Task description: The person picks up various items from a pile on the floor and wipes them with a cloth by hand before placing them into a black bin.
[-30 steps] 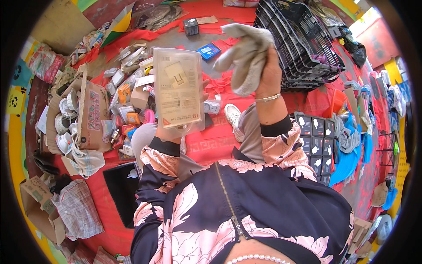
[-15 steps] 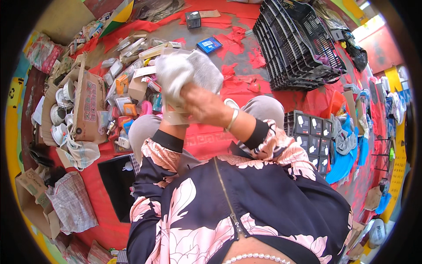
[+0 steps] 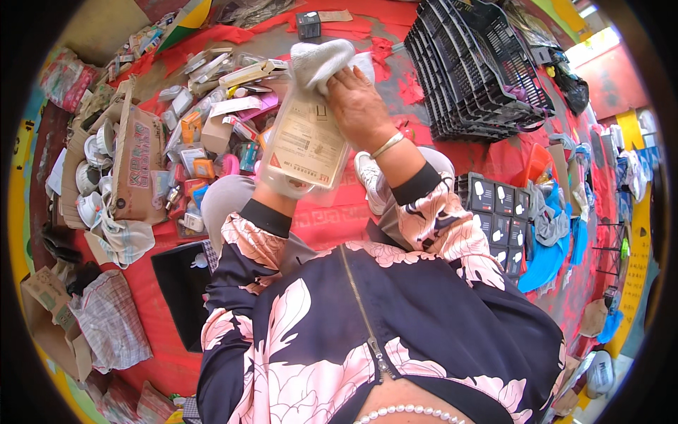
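A clear plastic package (image 3: 305, 138) with a printed beige card inside is held up in front of me. My left hand (image 3: 286, 189) is behind its near end, mostly hidden, and grips it from below. A white cloth (image 3: 321, 62) lies bunched over the package's far end. My right hand (image 3: 360, 109) presses that cloth onto the package, fingers bent over it. Under the package's left side is a heap of small packaged goods (image 3: 205, 134).
An open cardboard box (image 3: 141, 166) of white round items stands at left. Black crates (image 3: 473, 78) are stacked far right. Small black boxes (image 3: 498, 212) fill a crate beside my right knee. A black bin (image 3: 180, 297) sits at lower left.
My right hand and the cloth have moved away from me and to the right, toward the package's far end. The package has turned, so its printed card now shows.
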A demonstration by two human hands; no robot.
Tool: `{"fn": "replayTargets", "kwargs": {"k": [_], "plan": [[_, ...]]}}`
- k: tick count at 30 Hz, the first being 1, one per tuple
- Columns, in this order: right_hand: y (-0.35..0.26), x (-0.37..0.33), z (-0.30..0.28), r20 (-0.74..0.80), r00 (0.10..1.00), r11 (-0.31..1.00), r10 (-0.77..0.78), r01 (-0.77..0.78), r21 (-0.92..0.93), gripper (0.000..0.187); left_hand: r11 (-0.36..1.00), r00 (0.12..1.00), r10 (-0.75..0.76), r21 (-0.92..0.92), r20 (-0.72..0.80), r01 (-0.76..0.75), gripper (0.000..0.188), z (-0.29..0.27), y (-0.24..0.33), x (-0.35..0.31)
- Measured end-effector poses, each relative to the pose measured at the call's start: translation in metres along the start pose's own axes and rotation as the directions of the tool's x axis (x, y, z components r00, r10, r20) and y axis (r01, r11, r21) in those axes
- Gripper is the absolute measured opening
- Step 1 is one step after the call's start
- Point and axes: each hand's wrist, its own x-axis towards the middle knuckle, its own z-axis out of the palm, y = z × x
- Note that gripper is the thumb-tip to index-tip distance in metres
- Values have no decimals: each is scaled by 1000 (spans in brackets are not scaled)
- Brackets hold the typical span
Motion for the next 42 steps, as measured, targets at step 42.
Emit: {"fn": "replayTargets", "kwargs": {"k": [42], "plan": [[99,-84,-10,602,381,-150,701,-747,648,25,-133,-667,-720,-906,-190,401,34,-264,-136,-625]]}}
